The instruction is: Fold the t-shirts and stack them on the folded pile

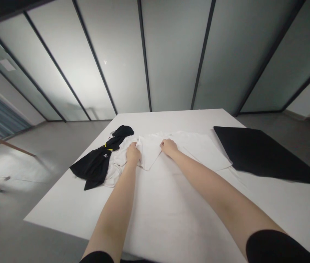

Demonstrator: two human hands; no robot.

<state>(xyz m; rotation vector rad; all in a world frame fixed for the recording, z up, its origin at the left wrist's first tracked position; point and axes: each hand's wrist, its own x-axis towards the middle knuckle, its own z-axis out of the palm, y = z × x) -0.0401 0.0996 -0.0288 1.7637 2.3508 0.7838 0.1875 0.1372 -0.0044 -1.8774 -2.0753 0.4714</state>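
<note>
My left hand [133, 153] is bunched on a white cloth garment, probably a T-shirt [201, 149], which lies spread on the white table [61, 206]. My right hand [169, 147] grips the same garment a short way to the right, at a folded edge. A raised fold of the white fabric stands between my hands. To the left, a twisted black garment with a yellow strip and a small white mark [96, 167] lies partly against the crumpled white cloth, close to my left hand.
A flat black cloth or sheet [261, 155] lies on the right side of the table, its corner over the far right edge. Grey floor surrounds the table. Frosted glass panels with dark frames stand behind it. Thin wooden rods [9, 146] show at the far left.
</note>
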